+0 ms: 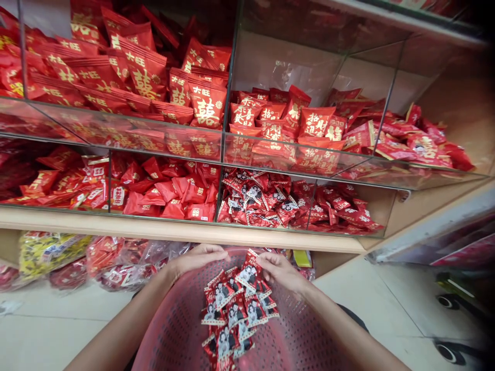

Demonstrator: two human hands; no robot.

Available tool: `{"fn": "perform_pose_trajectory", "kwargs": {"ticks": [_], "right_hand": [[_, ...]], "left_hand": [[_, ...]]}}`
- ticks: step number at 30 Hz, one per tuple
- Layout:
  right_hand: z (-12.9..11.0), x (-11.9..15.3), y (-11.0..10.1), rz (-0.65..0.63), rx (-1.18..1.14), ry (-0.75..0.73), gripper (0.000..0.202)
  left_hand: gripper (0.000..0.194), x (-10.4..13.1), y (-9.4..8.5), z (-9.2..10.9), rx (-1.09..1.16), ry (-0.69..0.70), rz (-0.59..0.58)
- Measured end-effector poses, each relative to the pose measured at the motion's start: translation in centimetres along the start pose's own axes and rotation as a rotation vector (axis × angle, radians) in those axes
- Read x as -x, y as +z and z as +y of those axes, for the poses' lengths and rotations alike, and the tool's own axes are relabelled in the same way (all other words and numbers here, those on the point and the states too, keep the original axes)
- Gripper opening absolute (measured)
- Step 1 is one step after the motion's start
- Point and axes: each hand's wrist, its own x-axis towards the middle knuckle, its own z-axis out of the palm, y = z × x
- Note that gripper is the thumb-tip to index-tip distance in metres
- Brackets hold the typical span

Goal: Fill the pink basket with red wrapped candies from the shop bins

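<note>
A pink perforated plastic basket (174,319) is at the bottom centre, with several small red candy packets (232,314) printed with black-and-white figures inside. My right hand (280,270) pinches one red packet (249,269) by its edge above the others. At the basket's far left rim lies my left hand (201,257), fingers together over the edge and thumb side up. Similar red packets with figures (255,198) fill a lower shelf compartment straight ahead.
Glass-fronted shelves (185,226) hold red packets with gold characters (207,105) on the upper level and more below. Underneath, bagged yellow sweets (50,255) and bagged red sweets (124,263) rest near the tiled floor (58,330). Black wheeled legs (450,355) stand at right.
</note>
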Motion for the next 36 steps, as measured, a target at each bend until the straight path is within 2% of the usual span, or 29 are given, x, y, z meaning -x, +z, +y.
{"fn": "perform_pose_trajectory", "kwargs": {"ticks": [4,13,22,26,29,32,36], "right_hand": [[0.0,-0.6,-0.6,-0.054,0.148,-0.076,0.039],[0.0,-3.1,1.3,-0.069,0.319,-0.200,0.037],[0.8,-3.0,2.1,0.151,0.607,-0.264,0.015],[-0.2,-1.9,2.6,0.246,0.882,-0.271,0.015],[-1.2,-0.7,2.9,0.264,1.062,-0.291,0.020],[-2.7,0.8,3.1,0.241,1.083,-0.374,0.026],[-6.0,1.8,2.8,0.290,0.956,-0.607,0.028]], "left_hand": [[0.040,0.2,0.4,0.2,0.071,-0.005,-0.021],[0.040,0.3,0.2,0.6,0.035,0.000,-0.009],[0.039,-0.3,-0.2,-0.1,0.039,-0.007,-0.036],[0.039,-0.3,-0.1,-0.2,0.075,-0.008,-0.028],[0.039,-0.2,-0.1,0.0,0.029,-0.001,-0.009],[0.039,-0.1,-0.1,0.3,0.002,0.002,-0.003],[0.039,0.0,0.2,0.6,0.075,-0.002,-0.031]]}}
